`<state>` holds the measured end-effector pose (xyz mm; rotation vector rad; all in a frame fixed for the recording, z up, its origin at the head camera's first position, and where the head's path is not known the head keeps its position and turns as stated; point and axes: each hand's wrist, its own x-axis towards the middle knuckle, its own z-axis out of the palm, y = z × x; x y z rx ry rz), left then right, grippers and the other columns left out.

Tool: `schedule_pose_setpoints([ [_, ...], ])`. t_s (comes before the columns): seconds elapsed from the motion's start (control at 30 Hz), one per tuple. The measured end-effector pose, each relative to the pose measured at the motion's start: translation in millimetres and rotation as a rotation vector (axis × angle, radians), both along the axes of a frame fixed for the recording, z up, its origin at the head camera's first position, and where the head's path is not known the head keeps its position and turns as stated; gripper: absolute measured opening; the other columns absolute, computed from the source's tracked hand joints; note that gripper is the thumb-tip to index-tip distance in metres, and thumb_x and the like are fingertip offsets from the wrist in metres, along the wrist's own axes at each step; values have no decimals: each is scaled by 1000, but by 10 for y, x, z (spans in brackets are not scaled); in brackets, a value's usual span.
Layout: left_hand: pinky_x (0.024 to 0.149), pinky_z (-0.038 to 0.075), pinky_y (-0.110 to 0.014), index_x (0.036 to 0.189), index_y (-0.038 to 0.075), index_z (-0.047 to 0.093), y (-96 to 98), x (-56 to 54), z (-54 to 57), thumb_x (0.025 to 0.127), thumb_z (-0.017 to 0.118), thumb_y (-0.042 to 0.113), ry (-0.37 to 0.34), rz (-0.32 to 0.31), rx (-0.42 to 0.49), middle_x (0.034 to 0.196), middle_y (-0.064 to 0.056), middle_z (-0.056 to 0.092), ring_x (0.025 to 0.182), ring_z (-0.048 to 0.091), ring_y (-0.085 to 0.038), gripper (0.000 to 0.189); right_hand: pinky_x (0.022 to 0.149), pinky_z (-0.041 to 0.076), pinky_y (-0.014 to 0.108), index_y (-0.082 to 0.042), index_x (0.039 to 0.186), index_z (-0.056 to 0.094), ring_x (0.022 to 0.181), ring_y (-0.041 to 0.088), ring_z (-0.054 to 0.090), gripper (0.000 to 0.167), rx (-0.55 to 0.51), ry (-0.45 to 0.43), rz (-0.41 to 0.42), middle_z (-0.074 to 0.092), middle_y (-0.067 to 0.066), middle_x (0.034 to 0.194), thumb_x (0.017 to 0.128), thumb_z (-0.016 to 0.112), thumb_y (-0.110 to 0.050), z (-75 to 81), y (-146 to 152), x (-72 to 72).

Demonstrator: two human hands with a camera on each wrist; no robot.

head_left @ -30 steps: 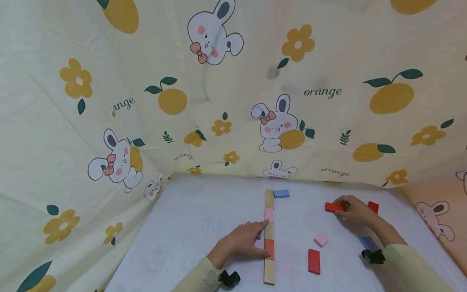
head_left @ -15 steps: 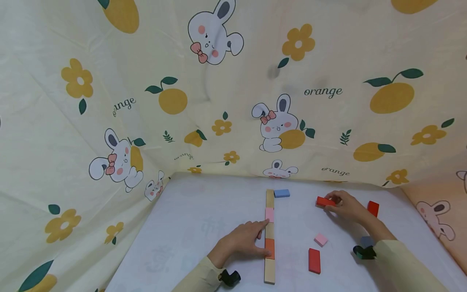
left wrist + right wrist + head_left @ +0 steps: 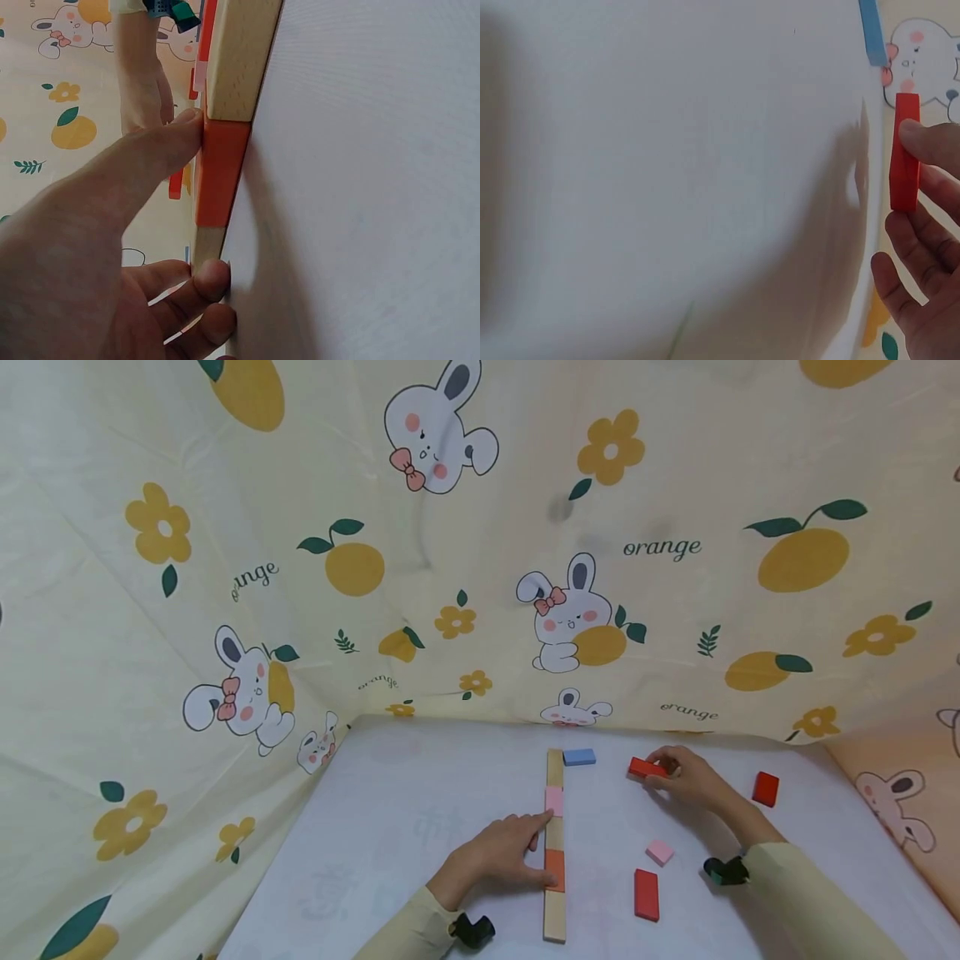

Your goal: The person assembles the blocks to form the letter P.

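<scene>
A straight row of flat wooden blocks runs away from me: plain (image 3: pixel 555 917), orange (image 3: pixel 555 860), plain, pink (image 3: pixel 554 800) and plain (image 3: pixel 555 767) at the far end. My left hand (image 3: pixel 498 852) rests against it, index finger extended to the pink block, thumb touching the orange one (image 3: pixel 223 176). In the left wrist view, its other fingers bend beside a plain block (image 3: pixel 208 250). My right hand (image 3: pixel 686 777) pinches a red block (image 3: pixel 643 767) between thumb and fingers, held above the table. A blue block (image 3: pixel 579 757) lies beside the row's far end.
Right of the row lie a small pink block (image 3: pixel 660 852) and a red block (image 3: pixel 647 895). Another red block (image 3: pixel 765 788) lies farther right. A printed cloth (image 3: pixel 465 685) hangs behind the white table (image 3: pixel 420 793).
My right hand has carried the red block leftward and slightly away from me, towards the blue block. The right sleeve now covers another blue block. My left hand has stayed in place.
</scene>
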<state>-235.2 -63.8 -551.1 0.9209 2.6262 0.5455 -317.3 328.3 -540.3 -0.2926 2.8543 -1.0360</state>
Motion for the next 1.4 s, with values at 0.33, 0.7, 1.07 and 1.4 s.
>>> schedule_pose_setpoints([
  [0.33,68,36,-23,169,23,37,34,-42,-40,89,79,67,2,-9,-4,94,13,53,84,46,-4,101,86,52,38,-2,130,68,105,30,55,43,-10,-28,-16,63,14,114,96,83,-24,-25,-124,-108],
  [0.7,68,37,-25,168,25,37,27,-9,11,89,81,64,-34,30,-21,94,11,52,84,46,-5,99,91,51,42,-4,131,68,109,33,54,44,-18,-47,-38,61,15,117,96,83,-27,-163,-270,-285],
  [1.07,68,38,-25,169,25,36,20,-12,-5,88,81,64,-30,28,-22,94,12,52,84,46,-5,100,95,51,48,-2,131,67,109,35,55,42,-1,-73,-41,62,18,119,97,81,-23,-170,-367,-384],
  [1.4,69,38,-25,169,26,37,21,-16,-20,88,80,66,-27,33,-28,95,11,52,86,47,-5,100,94,52,48,-3,129,68,108,34,55,40,-11,-91,-38,62,17,118,97,81,-22,-179,-447,-442],
])
